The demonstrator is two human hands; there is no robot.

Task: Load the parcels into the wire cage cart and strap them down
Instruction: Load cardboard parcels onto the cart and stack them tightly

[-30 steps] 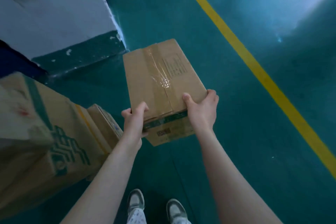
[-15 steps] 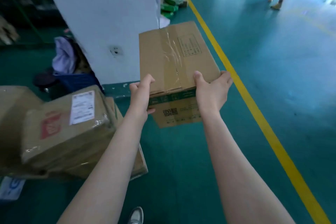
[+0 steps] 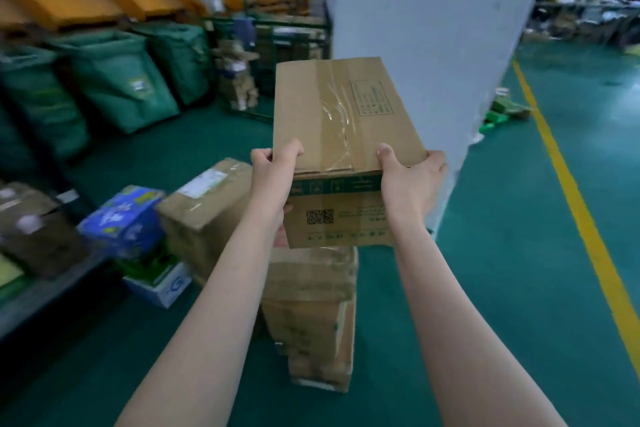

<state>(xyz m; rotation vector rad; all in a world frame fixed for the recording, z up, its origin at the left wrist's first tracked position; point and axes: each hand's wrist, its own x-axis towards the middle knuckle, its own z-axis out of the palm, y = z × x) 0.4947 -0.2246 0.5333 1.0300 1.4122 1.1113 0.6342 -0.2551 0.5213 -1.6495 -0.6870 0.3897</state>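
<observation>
Long brown taped cardboard box held mid-air, centre. Looks rigid and light enough for a two-hand carry. Tape looks slick, so best grip is at near corners. Left hand clasps 9 o'clock corner, right hand clasps 3 o'clock corner, thumbs on top. Smooth teal painted floor. White pillar at 1 o'clock. Green fabric bins at 10. Stacked brown parcels at 6.

- The brown box has a black square code on its near side. The green words beside it are too tiny to read.
- The green printed form on its top is too small to read.
- A white box on the floor shows a blue mark like "G".
- The white label on a floor box is blurred.
</observation>
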